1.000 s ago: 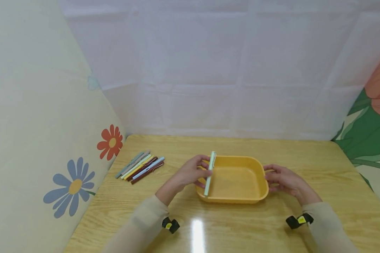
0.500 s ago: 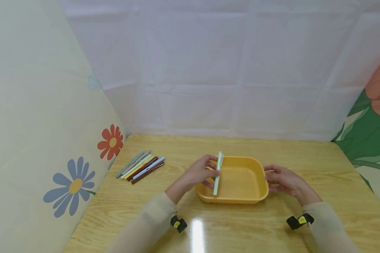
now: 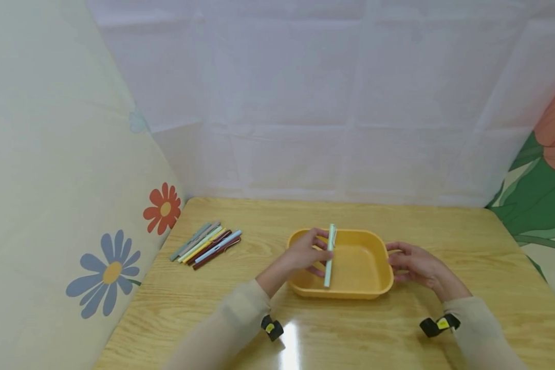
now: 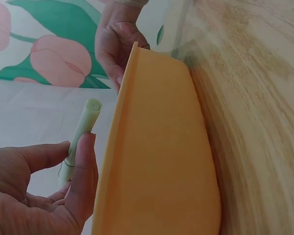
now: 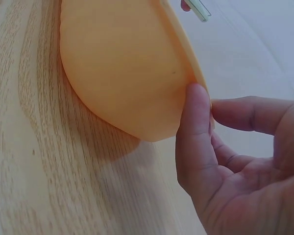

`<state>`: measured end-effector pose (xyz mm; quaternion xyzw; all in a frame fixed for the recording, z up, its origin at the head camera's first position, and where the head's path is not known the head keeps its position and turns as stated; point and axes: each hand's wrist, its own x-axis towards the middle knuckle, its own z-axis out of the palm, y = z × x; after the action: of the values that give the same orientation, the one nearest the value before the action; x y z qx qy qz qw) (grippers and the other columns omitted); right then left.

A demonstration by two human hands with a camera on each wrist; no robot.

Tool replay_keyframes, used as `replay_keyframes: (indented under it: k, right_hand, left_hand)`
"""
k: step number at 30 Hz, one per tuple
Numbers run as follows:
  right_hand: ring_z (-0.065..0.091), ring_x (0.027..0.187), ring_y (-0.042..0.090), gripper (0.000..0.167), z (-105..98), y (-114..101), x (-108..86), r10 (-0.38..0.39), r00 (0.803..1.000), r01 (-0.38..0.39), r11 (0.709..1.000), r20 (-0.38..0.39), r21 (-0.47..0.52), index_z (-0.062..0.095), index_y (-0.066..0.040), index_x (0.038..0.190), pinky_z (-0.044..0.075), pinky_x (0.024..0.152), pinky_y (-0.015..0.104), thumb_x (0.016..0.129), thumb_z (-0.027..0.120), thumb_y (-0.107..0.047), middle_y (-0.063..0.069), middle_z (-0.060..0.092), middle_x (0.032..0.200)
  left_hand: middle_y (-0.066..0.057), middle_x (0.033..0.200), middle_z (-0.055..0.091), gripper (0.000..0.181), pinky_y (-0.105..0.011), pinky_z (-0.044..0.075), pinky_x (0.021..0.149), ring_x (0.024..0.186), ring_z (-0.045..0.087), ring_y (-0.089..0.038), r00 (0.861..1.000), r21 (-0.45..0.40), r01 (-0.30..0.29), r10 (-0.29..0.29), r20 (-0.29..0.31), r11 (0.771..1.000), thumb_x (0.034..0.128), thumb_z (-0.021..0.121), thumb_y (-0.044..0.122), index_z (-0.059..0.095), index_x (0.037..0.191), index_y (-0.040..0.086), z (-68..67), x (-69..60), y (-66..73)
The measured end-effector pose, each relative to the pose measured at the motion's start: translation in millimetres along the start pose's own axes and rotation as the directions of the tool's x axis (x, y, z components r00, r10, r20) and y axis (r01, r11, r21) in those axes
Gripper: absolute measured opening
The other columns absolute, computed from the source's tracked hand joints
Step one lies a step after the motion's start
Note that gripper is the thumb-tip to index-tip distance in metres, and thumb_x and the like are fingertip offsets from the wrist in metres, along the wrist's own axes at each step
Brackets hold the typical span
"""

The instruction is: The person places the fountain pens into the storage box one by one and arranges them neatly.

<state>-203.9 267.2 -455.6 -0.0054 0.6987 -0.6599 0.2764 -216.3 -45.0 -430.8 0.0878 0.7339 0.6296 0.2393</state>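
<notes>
A pale green pen (image 3: 329, 257) is pinched between the thumb and fingers of my left hand (image 3: 307, 253), held above the left half of a yellow tray (image 3: 361, 295). In the left wrist view the pen (image 4: 83, 132) stays over the tray's rim, apart from the tray wall (image 4: 157, 147), and the left hand (image 4: 44, 191) grips it near its middle. My right hand (image 3: 416, 264) pinches the tray's right rim; the right wrist view shows that hand (image 5: 235, 161) with thumb and forefinger on either side of the rim.
Several pens (image 3: 205, 245) in grey, green, yellow, dark red and light blue lie side by side on the wooden table (image 3: 203, 303), left of the tray. A white cloth (image 3: 277, 103) hangs behind the table, with flower-patterned cloth at both sides.
My left hand has moved to the right with the green pen, from the tray's left edge to nearer its middle. The right hand has stayed at the right rim.
</notes>
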Motion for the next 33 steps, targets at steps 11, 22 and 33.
replay_keyframes:
  k: [11,22,33]
  right_hand:
    - [0.066,0.087,0.015,0.047,1,1,-0.8,-0.017,1.0,0.017,1.0,0.0,0.012,0.037,0.008,0.141,0.063,0.073,0.03,0.101,0.057,-0.007,0.003,0.067,0.097]
    - [0.066,0.084,0.013,0.041,1,2,-2.6,-0.03,1.0,0.03,0.999,0.0,0.034,0.04,0.006,0.138,0.063,0.071,0.029,0.101,0.055,-0.005,0.002,0.067,0.094]
    - [0.065,0.084,0.014,0.048,3,0,-2.4,-0.026,1.0,0.026,0.999,0.002,0.018,0.036,0.008,0.141,0.063,0.072,0.029,0.1,0.057,-0.007,0.002,0.066,0.094]
  left_hand:
    - [-0.014,0.108,0.056,0.048,-0.037,0.063,0.057,0.078,0.066,-0.024,0.999,-0.031,0.024,-0.025,-0.033,0.999,0.0937,0.069,0.0,0.047,0.137,0.004,22.4,4.1,2.3]
    - [-0.012,0.104,0.058,0.042,-0.037,0.064,0.059,0.079,0.067,-0.024,0.996,-0.013,0.086,-0.086,-0.016,0.996,0.0957,0.067,0.002,0.048,0.132,0.005,40.8,12.8,5.4]
    - [-0.011,0.104,0.058,0.042,-0.037,0.064,0.06,0.08,0.067,-0.024,0.992,-0.022,0.124,-0.125,-0.019,0.992,0.0959,0.067,0.002,0.047,0.133,0.005,56.4,24.4,5.6]
